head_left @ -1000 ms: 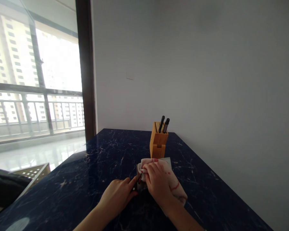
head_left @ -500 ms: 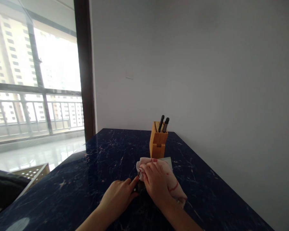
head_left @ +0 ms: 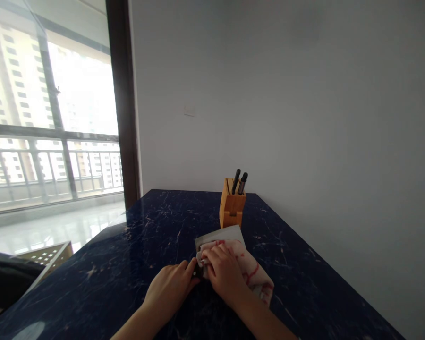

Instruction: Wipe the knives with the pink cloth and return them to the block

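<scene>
My left hand [head_left: 172, 283] is closed around the dark handle of a cleaver [head_left: 226, 233]. Its broad, pale blade points away to the right, partly covered by a cloth. That cloth [head_left: 251, 267] is whitish with red marks, and its loose end hangs toward the lower right. My right hand [head_left: 224, 271] is closed on the cloth, pressing it against the blade near the handle. Just beyond the blade stands a wooden knife block [head_left: 233, 203] with two dark-handled tools in its top.
The dark blue marbled table [head_left: 177, 217] stretches to a grey wall [head_left: 286, 118]. At the lower left are a perforated beige container [head_left: 53, 255] and a black item [head_left: 10, 278] beside the table edge. A large window [head_left: 85, 94] is on the left.
My right hand and the cloth have shifted slightly left and toward me along the blade. More of the cleaver's blade shows past the cloth. My left hand keeps hold of the handle.
</scene>
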Demonstrator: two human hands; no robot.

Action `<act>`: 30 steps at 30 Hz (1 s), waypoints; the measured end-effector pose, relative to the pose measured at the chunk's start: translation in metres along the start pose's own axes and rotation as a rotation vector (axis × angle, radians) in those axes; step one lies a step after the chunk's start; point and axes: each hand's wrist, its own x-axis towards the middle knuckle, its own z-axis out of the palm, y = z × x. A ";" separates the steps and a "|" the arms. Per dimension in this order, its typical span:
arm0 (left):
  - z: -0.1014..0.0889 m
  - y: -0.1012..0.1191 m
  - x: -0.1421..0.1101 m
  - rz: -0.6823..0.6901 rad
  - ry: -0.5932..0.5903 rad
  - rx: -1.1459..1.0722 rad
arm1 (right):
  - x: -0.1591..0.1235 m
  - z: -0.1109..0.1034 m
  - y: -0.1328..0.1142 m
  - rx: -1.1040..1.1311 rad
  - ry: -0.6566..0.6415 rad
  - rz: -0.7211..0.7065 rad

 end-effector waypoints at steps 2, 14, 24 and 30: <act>0.001 -0.001 0.000 -0.006 0.002 -0.005 | -0.001 0.001 0.001 -0.005 -0.007 0.004; 0.006 -0.004 -0.002 0.009 0.050 -0.052 | -0.003 -0.005 0.003 0.010 -0.133 -0.070; 0.004 -0.010 0.000 0.004 0.026 -0.068 | -0.003 -0.014 0.009 -0.050 -0.160 -0.047; 0.003 -0.012 -0.002 0.015 0.025 -0.072 | -0.003 -0.014 0.015 -0.130 -0.101 0.039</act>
